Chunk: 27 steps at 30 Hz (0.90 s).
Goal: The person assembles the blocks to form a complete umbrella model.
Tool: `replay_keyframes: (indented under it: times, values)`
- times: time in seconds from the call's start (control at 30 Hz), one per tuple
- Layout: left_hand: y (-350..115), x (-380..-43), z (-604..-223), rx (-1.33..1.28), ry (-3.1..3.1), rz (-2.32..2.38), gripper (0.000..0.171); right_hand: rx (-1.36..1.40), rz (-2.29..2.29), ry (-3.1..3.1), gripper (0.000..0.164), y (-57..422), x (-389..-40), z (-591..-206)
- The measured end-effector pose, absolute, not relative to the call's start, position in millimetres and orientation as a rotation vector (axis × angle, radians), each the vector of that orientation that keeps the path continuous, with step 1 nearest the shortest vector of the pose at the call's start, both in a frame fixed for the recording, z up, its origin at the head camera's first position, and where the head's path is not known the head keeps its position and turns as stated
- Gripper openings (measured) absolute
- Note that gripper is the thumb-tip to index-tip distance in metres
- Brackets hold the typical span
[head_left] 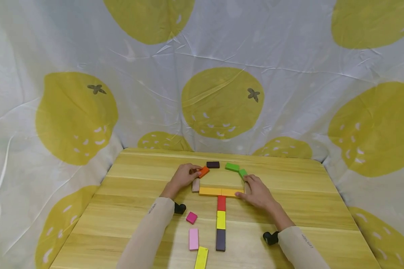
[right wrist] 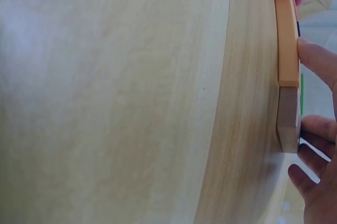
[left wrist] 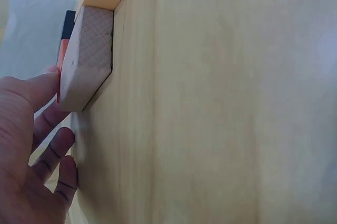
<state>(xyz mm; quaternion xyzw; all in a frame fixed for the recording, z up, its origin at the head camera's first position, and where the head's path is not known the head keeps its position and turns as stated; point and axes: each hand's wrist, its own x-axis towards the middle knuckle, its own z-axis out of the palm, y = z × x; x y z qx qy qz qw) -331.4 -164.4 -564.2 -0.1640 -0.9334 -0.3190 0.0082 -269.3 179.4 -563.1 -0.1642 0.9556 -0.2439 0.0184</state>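
My left hand [head_left: 184, 176] pinches an orange-red block [head_left: 204, 171] between thumb and fingers, at the far left of a ring of blocks. Just below it stands a plain wood block [left wrist: 95, 39]. My right hand [head_left: 260, 193] spans the ring's right side, its fingertips at a green block [head_left: 243, 173] and its thumb on the right one of two yellow-orange blocks [head_left: 210, 191]. Under that hand another plain wood block [right wrist: 288, 110] is partly hidden in the head view. A dark block [head_left: 213, 164] and a second green block [head_left: 232, 167] form the far side.
A stem of red [head_left: 221, 203], yellow [head_left: 221, 220] and dark [head_left: 220, 240] blocks runs toward me from the yellow-orange pair. Left of it lie a magenta block [head_left: 191, 218], a pink block [head_left: 193, 239] and a yellow block [head_left: 201, 258]. A lemon-print cloth [head_left: 222, 56] hangs behind the table.
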Motion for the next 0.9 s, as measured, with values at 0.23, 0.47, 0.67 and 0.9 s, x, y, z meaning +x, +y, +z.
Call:
replay_keyframes:
  times: [0.23,0.47,0.67,0.9]
  values:
    - [-162.4,-330.9,-565.9,-0.497,-2.919,-0.99,0.027,-0.508,-0.758,2.963,0.088,180.7,-270.7,-565.4]
    - [-164.9,-332.8,-569.4,-0.496,-2.921,-1.007,0.026,-0.521,-0.769,2.963,0.087,180.3,-270.8,-563.3]
    - [-165.2,-330.9,-567.3,-0.492,-2.918,-1.034,0.026,-0.529,-0.76,2.972,0.088,180.9,-271.8,-565.0]
    - [-166.1,-329.7,-567.8,-0.49,-2.921,-1.055,0.027,-0.532,-0.766,2.97,0.087,181.1,-271.3,-564.8]
